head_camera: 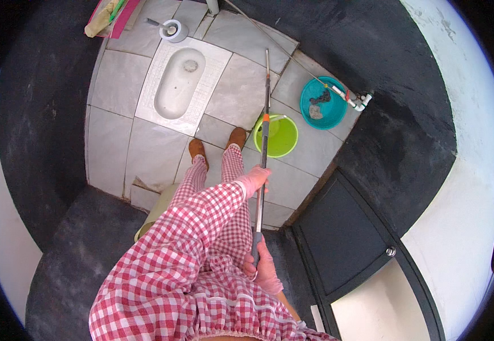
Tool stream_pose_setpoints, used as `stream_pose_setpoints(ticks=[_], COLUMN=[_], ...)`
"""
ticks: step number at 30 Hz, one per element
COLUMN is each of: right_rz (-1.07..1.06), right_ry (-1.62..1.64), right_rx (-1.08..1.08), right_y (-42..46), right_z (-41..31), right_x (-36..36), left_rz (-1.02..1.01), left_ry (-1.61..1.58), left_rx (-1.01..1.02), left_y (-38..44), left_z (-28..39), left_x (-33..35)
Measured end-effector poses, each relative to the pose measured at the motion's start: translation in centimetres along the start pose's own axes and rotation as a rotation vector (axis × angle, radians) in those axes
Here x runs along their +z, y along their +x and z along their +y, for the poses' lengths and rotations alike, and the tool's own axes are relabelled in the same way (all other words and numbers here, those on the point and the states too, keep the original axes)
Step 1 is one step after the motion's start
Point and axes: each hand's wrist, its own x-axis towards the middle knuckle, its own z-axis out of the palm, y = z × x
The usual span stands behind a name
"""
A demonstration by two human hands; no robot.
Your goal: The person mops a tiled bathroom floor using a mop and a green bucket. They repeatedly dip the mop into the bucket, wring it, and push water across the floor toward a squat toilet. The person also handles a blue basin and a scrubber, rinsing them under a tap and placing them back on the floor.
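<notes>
Both of my hands wear thin pink gloves and grip one long pole (265, 140), grey and silver with orange rings. My left hand (255, 180) closes round its middle, and my right hand (264, 266) holds the grey grip at the near end. The pole's far end reaches over the tiled floor beside a white squat toilet (193, 91) and passes over the left rim of a lime-green bucket (283, 138). A narrow head seen edge-on seems to be at that end; its shape is unclear. Behind the bucket, a teal basin (323, 115) holds a dark scourer and a pale sponge or cloth.
A white toilet-brush holder (178, 34) with a brush stands behind the toilet. A hose runs from the white pipe valve (353, 101) at the right wall. A pale bin (155, 215) is left of my legs; a dark door (345, 234) is at lower right.
</notes>
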Motion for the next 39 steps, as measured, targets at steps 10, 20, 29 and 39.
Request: stream_pose_setpoints(ticks=[10, 20, 29, 39], right_rz=[0.108, -0.018, -0.019, -0.298], right_ry=[-0.070, -0.192, -0.708, -1.358], right_rx=[0.038, 0.086, 0.137, 0.269], right_y=[1.4, 2.1, 1.4, 13.1], right_z=[10.2, 11.6, 11.1, 14.9], right_x=[-0.1, 0.8, 2.6, 21.3], left_rz=[0.276, 0.134, 0.393, 0.782], left_ry=[-0.156, -0.129, -0.567, -0.229], left_rx=[-0.091, -0.010, 0.195, 0.099], left_y=[-9.4, -5.8, -14.9, -10.0], left_z=[-4.8, -7.0, -11.7, -20.1], left_x=[-9.1, -10.0, -18.4, -38.6])
